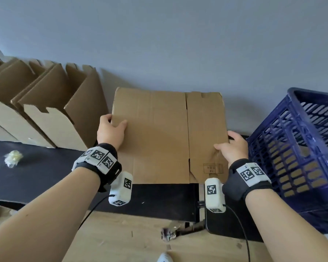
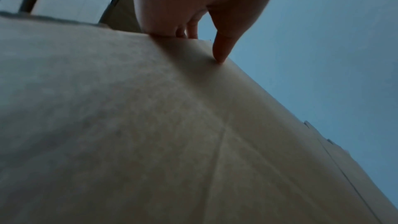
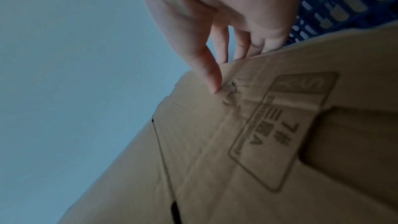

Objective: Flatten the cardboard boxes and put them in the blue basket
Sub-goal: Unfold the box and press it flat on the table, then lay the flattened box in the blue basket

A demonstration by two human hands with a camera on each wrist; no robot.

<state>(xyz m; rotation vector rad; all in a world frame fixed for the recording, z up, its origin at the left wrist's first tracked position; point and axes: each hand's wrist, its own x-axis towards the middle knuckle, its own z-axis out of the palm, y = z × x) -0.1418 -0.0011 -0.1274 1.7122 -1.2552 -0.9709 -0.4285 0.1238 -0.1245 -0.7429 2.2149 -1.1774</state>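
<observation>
L hand & R hand fingers clamped on opposite edges of flattened cardboard box, beside blue basket.

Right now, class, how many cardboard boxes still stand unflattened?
2 clearly: both stand open at the left against the wall, one nearer the middle, one further left. More may be hidden past the left edge.

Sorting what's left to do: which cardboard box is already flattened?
The flattened box held at its side edges by the left hand and right hand; the boxes at left stand open.
</observation>
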